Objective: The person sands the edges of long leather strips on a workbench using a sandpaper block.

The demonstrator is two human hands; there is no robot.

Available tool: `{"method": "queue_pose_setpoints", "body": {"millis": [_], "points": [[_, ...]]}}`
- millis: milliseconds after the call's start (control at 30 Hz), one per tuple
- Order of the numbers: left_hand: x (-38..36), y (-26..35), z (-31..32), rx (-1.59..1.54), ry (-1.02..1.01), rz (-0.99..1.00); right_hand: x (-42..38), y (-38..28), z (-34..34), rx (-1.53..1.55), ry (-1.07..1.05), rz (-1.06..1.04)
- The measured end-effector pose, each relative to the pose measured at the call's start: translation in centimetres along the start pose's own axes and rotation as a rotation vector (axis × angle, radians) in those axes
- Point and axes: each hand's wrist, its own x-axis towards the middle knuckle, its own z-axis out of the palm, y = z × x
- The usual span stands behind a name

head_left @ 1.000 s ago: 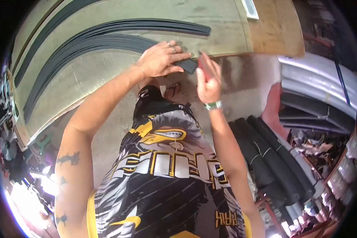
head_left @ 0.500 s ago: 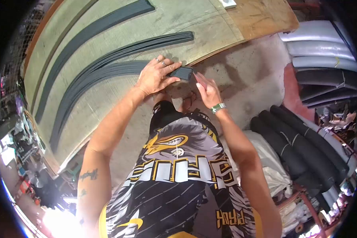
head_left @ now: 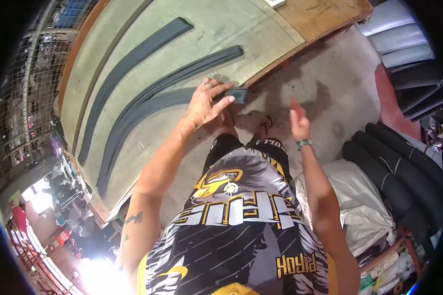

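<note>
My left hand [head_left: 206,102] lies over a bundle of long dark grey strips [head_left: 157,101], gripping it near its right end with fingers and thumb. The bundle's end sticks out past the fingers at the near edge of the table [head_left: 261,46]. Off to the right, clear of the table, my right hand [head_left: 299,125] is closed on a small, flat, red pointed object [head_left: 295,105]; its exact kind is blurred. Just behind the gripped strips lies a second grey bundle [head_left: 202,64], its left part alongside the first.
Farther back on the table lie another grey stack [head_left: 138,55] and a thin brownish strip [head_left: 108,58]. Black rolls [head_left: 384,172] and a whitish plastic sack [head_left: 349,191] stand at right, with silvery rolls [head_left: 394,39] above. Wire mesh [head_left: 34,64] borders the left.
My right hand has moved right, away from the bundle's end, with the red object in it. My left hand stays on the bundle. The whole view has shifted slightly.
</note>
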Motion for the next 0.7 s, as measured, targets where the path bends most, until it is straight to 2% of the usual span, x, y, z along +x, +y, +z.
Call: {"method": "queue_pose_setpoints", "body": {"millis": [67,133,167,200,233,267,333,367,400,467,533,600,700], "points": [[0.8,-0.7,-0.1,-0.128,-0.047,-0.106,1.5,6.3,-1.3,0.08,0.147,0.075],[1.7,-0.5,-0.6,-0.136,-0.066,-0.153,0.6,6.9,-4.3,-0.197,0.228,0.314],[2.0,-0.6,-0.7,-0.14,-0.09,-0.174,-0.5,7.7,-4.8,-0.079,0.293,0.241],[2.3,-0.8,-0.8,-0.144,-0.114,-0.193,-2.0,10.4,-5.3,-0.092,0.319,0.228],[2.8,-1.2,-1.0,-0.157,-0.146,-0.217,-3.5,13.3,-5.7,-0.106,0.345,0.216],[3.3,-1.0,-1.4,-0.119,-0.205,-0.249,-5.2,16.7,-6.5,-0.252,0.333,0.265],[4.3,-0.6,-2.2,-0.044,-0.321,-0.304,-8.9,17.0,-8.0,-0.462,0.189,0.68],[4.4,-1.1,-2.0,-0.011,-0.234,-0.16,-11.1,17.8,-7.7,-0.424,0.277,0.575],[4.9,-1.5,-2.1,0.042,-0.151,-0.11,-13.3,18.7,-7.1,-0.39,0.364,0.471],[6.1,-2.6,-2.2,0.131,0.016,-0.011,-16.9,17.9,-6.2,-0.35,0.374,0.53],[7.5,-4.1,-2.8,0.194,0.209,0.122,-20.0,20.9,-4.1,-0.292,0.418,0.624],[7.4,-2.5,-5.0,0.253,0.321,0.162,-22.0,17.8,-2.2,-0.32,0.425,0.573],[6.4,-5.1,-4.6,0.326,0.315,0.165,-23.8,12.0,-0.5,-0.208,0.416,0.574]]}}
